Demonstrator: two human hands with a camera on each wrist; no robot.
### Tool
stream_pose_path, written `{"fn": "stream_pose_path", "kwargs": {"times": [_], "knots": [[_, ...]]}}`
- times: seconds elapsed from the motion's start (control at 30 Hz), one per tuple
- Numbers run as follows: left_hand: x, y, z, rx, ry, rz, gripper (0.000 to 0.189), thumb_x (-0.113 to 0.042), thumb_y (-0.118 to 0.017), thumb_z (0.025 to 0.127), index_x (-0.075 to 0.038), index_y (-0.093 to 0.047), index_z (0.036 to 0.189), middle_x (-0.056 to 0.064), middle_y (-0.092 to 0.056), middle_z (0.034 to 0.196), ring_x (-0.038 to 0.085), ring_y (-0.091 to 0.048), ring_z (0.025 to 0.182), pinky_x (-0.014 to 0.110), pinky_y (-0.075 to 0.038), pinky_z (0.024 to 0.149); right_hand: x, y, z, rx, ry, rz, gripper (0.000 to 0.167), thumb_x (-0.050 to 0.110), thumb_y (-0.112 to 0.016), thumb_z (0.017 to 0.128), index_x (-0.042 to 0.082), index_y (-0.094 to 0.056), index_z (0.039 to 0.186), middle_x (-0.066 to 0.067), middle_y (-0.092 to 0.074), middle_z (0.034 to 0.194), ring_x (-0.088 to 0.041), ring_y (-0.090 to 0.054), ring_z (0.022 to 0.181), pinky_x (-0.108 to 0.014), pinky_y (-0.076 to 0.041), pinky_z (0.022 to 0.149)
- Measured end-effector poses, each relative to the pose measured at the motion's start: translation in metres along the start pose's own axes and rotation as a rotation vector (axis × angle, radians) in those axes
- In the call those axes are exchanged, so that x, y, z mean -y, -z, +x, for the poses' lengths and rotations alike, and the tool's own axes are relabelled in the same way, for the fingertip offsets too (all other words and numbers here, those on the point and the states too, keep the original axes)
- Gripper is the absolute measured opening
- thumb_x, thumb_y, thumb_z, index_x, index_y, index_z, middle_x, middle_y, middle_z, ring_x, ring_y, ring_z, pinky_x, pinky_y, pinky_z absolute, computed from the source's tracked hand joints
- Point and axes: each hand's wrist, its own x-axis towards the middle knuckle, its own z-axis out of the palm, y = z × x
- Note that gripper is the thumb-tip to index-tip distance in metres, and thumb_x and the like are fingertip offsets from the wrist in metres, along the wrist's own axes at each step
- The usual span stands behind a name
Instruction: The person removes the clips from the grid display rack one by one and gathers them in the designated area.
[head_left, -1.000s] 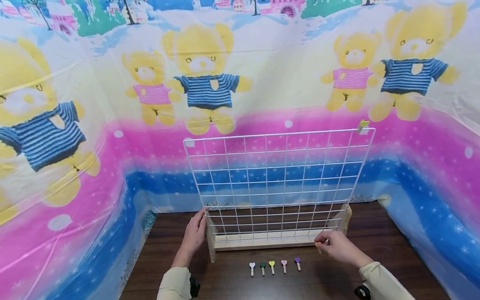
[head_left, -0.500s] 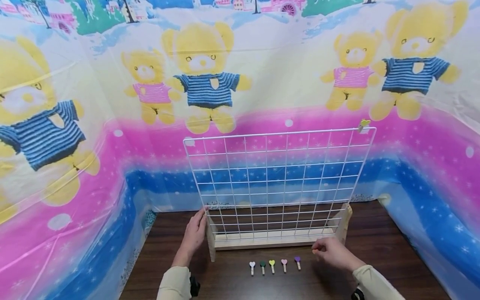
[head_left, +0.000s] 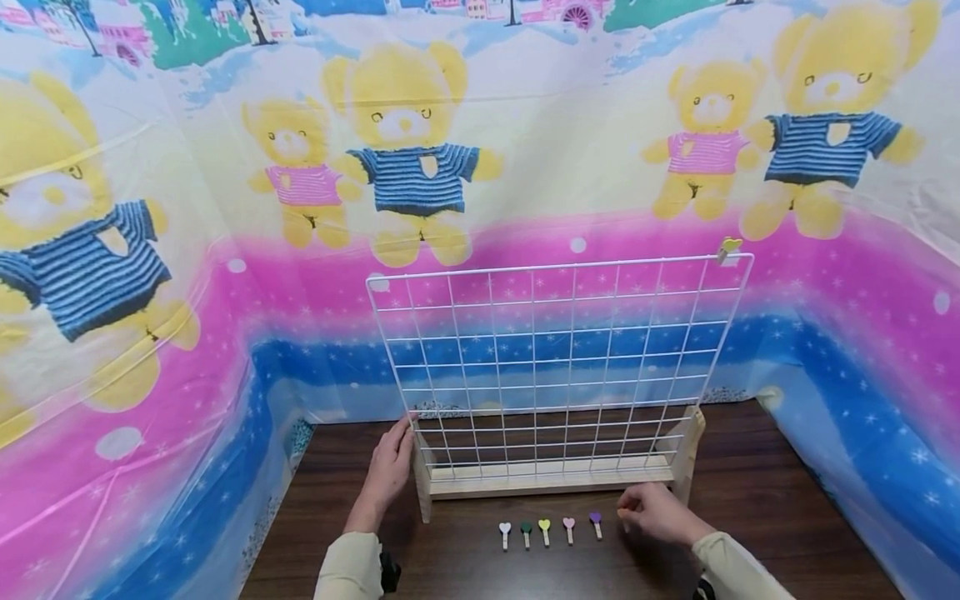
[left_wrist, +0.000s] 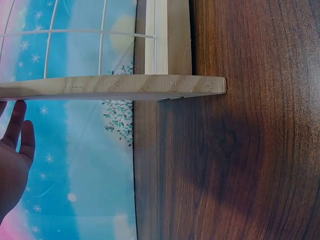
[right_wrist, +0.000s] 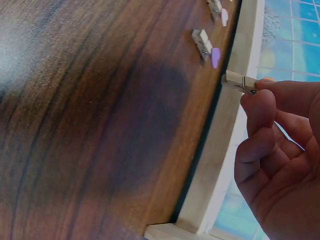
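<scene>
My right hand (head_left: 658,512) pinches a small wooden clothespin (right_wrist: 232,81) between thumb and fingertips, above the table's front part. A bit of orange shows at its pinched end. My left hand (head_left: 390,467) touches the wooden side support (left_wrist: 140,84) of a white wire grid rack (head_left: 450,274), fingers nearly straight. In front of the rack lies a row of heart clothespins: white (head_left: 505,536), dark green (head_left: 526,536), yellow (head_left: 545,533), pink (head_left: 569,531) and purple (head_left: 596,526). The purple one is nearest my right hand. A yellow-green heart clothespin (head_left: 727,248) is clipped on the grid's top right.
The rack's pale wooden base bar (head_left: 551,482) runs between two side supports on the dark wood table (head_left: 465,575). Behind and beside the table hangs a cloth (head_left: 562,167) printed with bears.
My right hand, with the clothespin, has moved left and toward the table's front, away from the rack's base and closer to the purple clothespin. My left hand stays on the side support.
</scene>
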Motion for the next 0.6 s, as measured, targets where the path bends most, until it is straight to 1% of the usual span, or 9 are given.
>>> {"fn": "stream_pose_path", "kwargs": {"times": [0.1, 0.2, 0.3, 0.43, 0.6], "knots": [[0.001, 0.000, 0.000, 0.005, 0.005, -0.005, 0.037, -0.020, -0.040, 0.103, -0.009, -0.049, 0.137, 0.014, -0.057, 0.120, 0.029, -0.049, 0.097, 0.048, -0.040, 0.081, -0.004, -0.004, 0.001, -0.015, -0.004, -0.012, 0.007, 0.008, -0.067, 0.086, 0.002, -0.067, 0.083, 0.003, -0.061, 0.070, -0.007, -0.054, 0.051, -0.024, -0.046, 0.046], [0.002, 0.000, 0.000, 0.006, 0.009, -0.006, 0.037, -0.020, -0.040, 0.103, -0.009, -0.049, 0.138, 0.014, -0.056, 0.125, 0.029, -0.049, 0.100, 0.049, -0.040, 0.082, -0.006, -0.007, 0.002, -0.032, -0.014, -0.014, 0.010, 0.010, -0.068, 0.086, 0.002, -0.066, 0.081, 0.003, -0.061, 0.070, -0.006, -0.054, 0.050, -0.024, -0.046, 0.045], [0.002, 0.000, 0.000, 0.003, 0.012, -0.008, 0.037, -0.019, -0.040, 0.103, -0.009, -0.050, 0.137, 0.014, -0.057, 0.121, 0.029, -0.049, 0.098, 0.049, -0.040, 0.082, -0.008, -0.011, 0.003, -0.046, -0.026, -0.012, 0.011, 0.011, -0.068, 0.086, 0.003, -0.066, 0.080, 0.004, -0.061, 0.070, -0.006, -0.053, 0.048, -0.025, -0.046, 0.045], [0.001, -0.001, 0.001, -0.006, 0.009, -0.012, 0.036, -0.019, -0.041, 0.103, -0.010, -0.050, 0.137, 0.014, -0.058, 0.115, 0.029, -0.050, 0.099, 0.048, -0.040, 0.081, -0.011, -0.015, 0.005, -0.052, -0.039, -0.008, 0.007, 0.009, -0.068, 0.086, 0.006, -0.067, 0.080, 0.004, -0.061, 0.069, -0.005, -0.052, 0.047, -0.025, -0.045, 0.044], [0.002, -0.001, 0.001, -0.006, 0.002, -0.011, 0.036, -0.019, -0.041, 0.103, -0.009, -0.050, 0.137, 0.016, -0.057, 0.121, 0.031, -0.051, 0.105, 0.050, -0.040, 0.084, -0.017, -0.022, 0.006, -0.050, -0.060, -0.006, 0.005, 0.008, -0.068, 0.085, 0.006, -0.067, 0.080, 0.005, -0.061, 0.068, -0.006, -0.052, 0.045, -0.025, -0.045, 0.044]]}}
